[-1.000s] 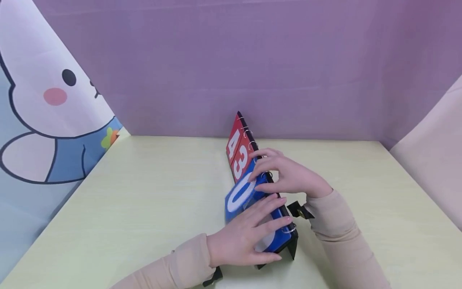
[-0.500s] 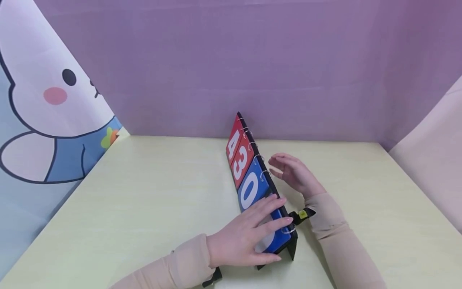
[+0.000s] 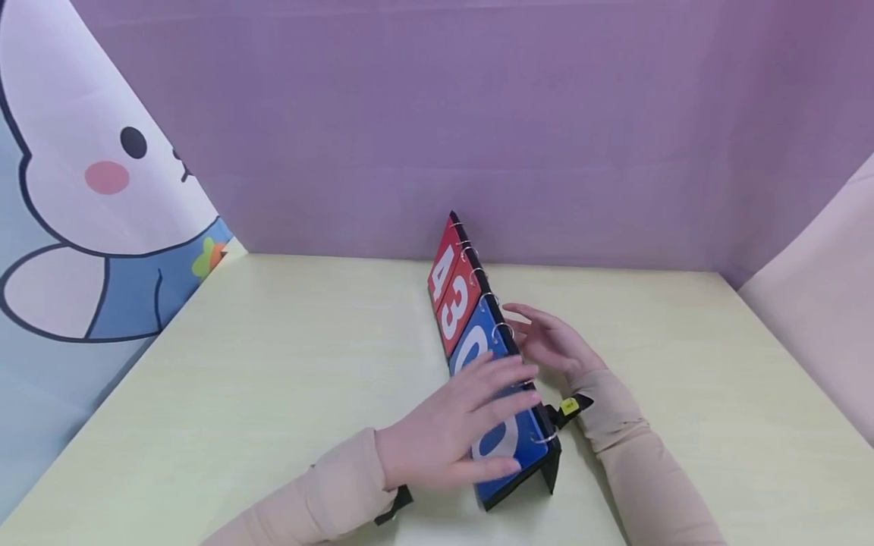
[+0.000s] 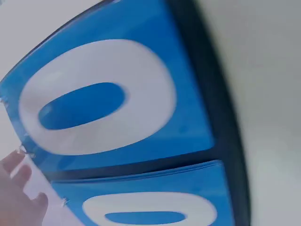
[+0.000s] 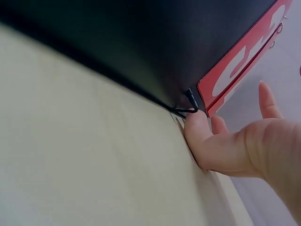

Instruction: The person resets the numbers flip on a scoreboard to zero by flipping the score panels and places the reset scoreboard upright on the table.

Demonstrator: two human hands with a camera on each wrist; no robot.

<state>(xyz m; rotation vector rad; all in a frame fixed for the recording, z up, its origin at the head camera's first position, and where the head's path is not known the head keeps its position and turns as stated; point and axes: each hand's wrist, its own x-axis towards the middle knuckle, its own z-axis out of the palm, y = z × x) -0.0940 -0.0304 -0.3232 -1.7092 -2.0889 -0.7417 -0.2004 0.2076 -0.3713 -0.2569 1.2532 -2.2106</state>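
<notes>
Flanking the scoreboard (image 3: 479,334), both hands (image 3: 444,436) hold fingers loosely parted; contact unclear.

Soft, even light brightens the tabletop (image 3: 300,356); the left wrist view blurs the flip scoreboard (image 4: 146,108) along its black edge (image 4: 221,103).

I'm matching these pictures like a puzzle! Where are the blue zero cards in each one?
Head: the blue zero cards are near the middle, low down, partly hidden by the left hand.
Left wrist: very big, filling the left and middle, one above the other.
Right wrist: not in it.
Shared landmark: the black stand shows in all three views.
</notes>
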